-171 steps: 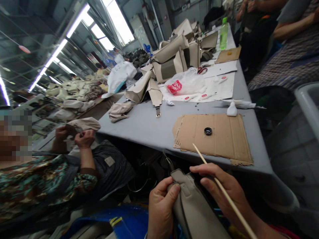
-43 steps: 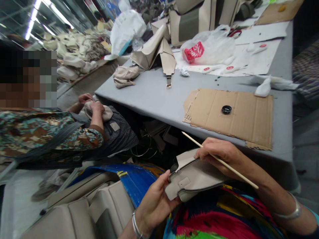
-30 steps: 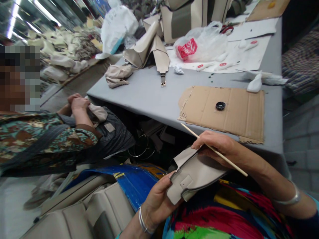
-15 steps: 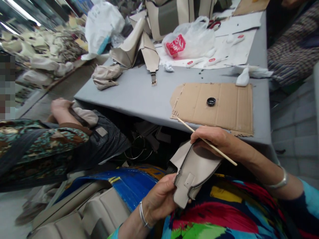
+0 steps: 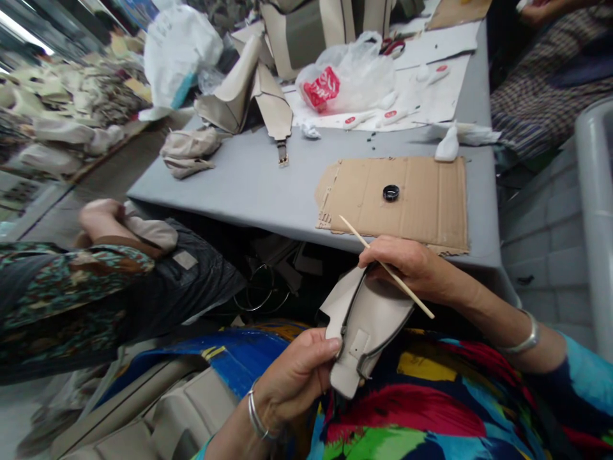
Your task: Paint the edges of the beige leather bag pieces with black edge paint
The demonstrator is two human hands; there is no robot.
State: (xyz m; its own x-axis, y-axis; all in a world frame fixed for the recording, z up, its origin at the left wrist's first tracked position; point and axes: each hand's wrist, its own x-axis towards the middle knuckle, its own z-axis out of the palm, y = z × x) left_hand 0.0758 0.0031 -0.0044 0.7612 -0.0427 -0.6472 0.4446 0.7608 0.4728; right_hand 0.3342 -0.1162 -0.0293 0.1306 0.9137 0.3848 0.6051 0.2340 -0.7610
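A beige leather piece (image 5: pixel 366 322) with dark edges and a small stitched tab rests over my lap. My left hand (image 5: pixel 299 374) grips its lower end, thumb on top. My right hand (image 5: pixel 412 265) presses on the upper end and also pinches a thin wooden stick (image 5: pixel 385 265) that points up and left toward the table. In front of me, a brown cardboard sheet (image 5: pixel 431 204) lies on the grey table (image 5: pixel 253 185) with a small black cap (image 5: pixel 391 192) on it.
A person in a patterned sleeve (image 5: pixel 71 275) sits at my left, holding a beige piece. Further back on the table lie beige bag parts (image 5: pixel 249 89), plastic bags (image 5: pixel 347 83), white paper sheets and a white glue bottle (image 5: pixel 447 147). A grey bin (image 5: pixel 596 211) stands at the right.
The leather piece has turned from lying flat to nearly upright between my hands. My view has shifted, so the table sits lower and further left.
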